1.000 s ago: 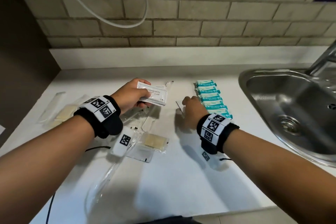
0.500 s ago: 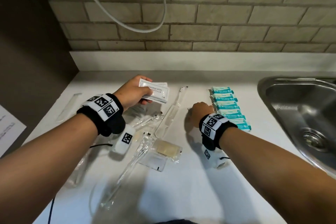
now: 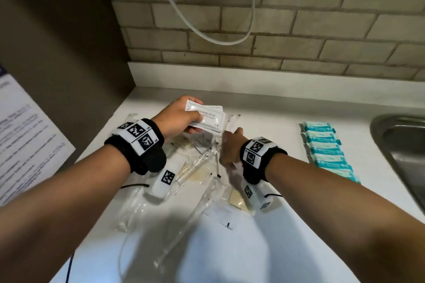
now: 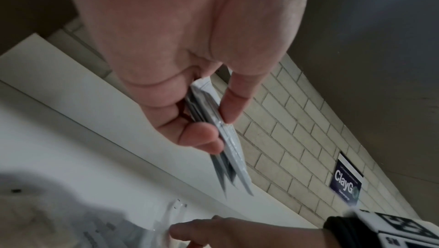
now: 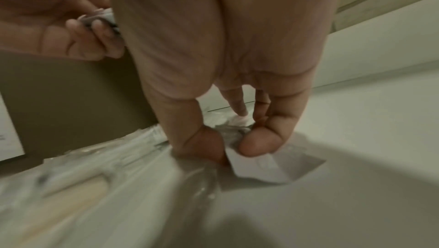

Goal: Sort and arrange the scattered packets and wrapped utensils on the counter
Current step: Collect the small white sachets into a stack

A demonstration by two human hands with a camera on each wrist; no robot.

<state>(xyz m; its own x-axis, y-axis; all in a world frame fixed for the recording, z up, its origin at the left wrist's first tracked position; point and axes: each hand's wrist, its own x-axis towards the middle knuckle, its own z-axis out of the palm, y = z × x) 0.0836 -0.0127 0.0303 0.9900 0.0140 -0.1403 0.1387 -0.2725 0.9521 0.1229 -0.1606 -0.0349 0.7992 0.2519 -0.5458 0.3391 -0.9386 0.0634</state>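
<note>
Packets: white shampoo sachets (image 3: 205, 117), small stack, centre of head view, lifted off worktop (image 3: 276, 126); gathered into one bundle, likely to set down as a sorted group.
Left hand (image 3: 177, 119): clenched on sachet stack, thumb on top, fingers under; wrist view shows several sachets edge-on, fanned at free end.
Right hand (image 3: 231, 148): down at centre of clutter, thumb and fingers pinching a white packet (image 5: 261, 163) and crinkled clear wrap on worktop; probably picking next sachet for the stack.
Wrapped utensils (image 3: 197, 167): clear sleeves, scattered centre to lower left, overlapping, unsorted.
Teal packets (image 3: 324, 145): neat overlapping row, right of frame, beside sink (image 3: 400, 145); looks already arranged.
Change vs earlier: right hand moved left, away from teal row, into clear-wrap pile; left hand same grip on sachets; camera view swung left, sink mostly out of frame.
</note>
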